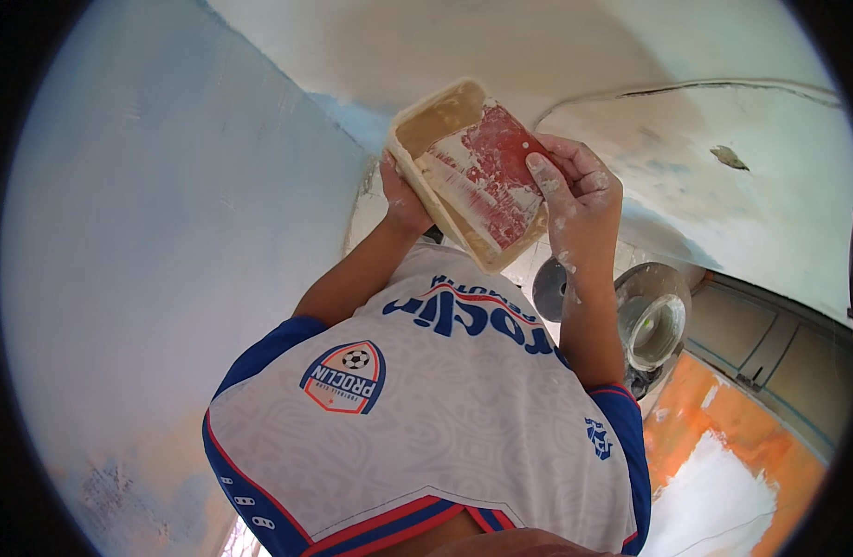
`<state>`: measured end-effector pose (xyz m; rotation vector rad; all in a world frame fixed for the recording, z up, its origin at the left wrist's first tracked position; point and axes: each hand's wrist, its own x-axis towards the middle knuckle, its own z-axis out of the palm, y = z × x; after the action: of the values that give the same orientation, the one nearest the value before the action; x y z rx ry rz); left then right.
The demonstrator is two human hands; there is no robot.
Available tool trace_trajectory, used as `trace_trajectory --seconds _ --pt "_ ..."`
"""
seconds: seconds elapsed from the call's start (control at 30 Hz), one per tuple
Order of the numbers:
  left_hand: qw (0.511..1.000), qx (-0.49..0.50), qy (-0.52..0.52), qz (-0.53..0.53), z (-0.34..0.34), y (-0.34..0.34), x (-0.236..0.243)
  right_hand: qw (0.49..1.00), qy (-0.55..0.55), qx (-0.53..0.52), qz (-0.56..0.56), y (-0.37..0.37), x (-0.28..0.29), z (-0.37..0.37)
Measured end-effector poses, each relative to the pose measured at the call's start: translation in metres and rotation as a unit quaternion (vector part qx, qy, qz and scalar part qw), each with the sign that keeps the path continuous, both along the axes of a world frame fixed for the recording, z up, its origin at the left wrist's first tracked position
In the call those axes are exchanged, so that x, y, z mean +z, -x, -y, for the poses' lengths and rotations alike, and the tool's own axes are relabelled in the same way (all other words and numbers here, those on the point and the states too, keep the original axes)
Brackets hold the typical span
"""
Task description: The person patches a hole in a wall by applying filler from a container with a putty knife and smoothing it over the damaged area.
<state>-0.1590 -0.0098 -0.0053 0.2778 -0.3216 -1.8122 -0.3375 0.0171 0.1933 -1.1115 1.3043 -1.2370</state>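
Note:
A beige rectangular tray (454,226), smeared with pale filler, is held up in front of my chest. My left hand (403,197) grips its left side, the fingers mostly hidden behind the wall. In my right hand (582,195) is a flat red spreader (508,148), pinched between thumb and fingers at its right edge. The spreader lies tilted across the tray's opening, its face streaked with white filler. Whether its lower edge touches the tray's inside I cannot tell. White smears mark my right hand and wrist.
A pale blue-white wall (194,213) rises on the left. Patched cream and bluish surface (668,139) stretches ahead, with a small chipped spot (729,158). Beyond my right forearm stands a round whitish-rimmed bucket (677,320). Farther right are dark panels (798,357) and an orange-and-white patch (714,418).

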Motion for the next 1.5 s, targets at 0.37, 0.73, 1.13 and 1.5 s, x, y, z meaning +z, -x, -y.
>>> trace_trajectory --seconds 0.37,0.73,1.13,1.5 --pt "0.994 -0.04 -0.044 0.089 0.017 0.017 0.026 0.952 -0.03 -0.108 0.285 0.071 -0.037 -0.027" --pt "0.995 -0.088 0.005 0.05 0.03 0.011 0.01 0.86 0.031 -0.296 0.415 0.126 -0.052 -0.08" --pt "0.992 -0.109 0.068 0.019 0.028 -0.011 0.028 0.642 0.211 -0.566 -0.472 0.169 -0.195 0.038" --pt "0.995 -0.061 0.052 0.057 0.02 -0.035 0.041 0.774 0.295 -0.393 -0.4 0.133 -0.204 0.038"
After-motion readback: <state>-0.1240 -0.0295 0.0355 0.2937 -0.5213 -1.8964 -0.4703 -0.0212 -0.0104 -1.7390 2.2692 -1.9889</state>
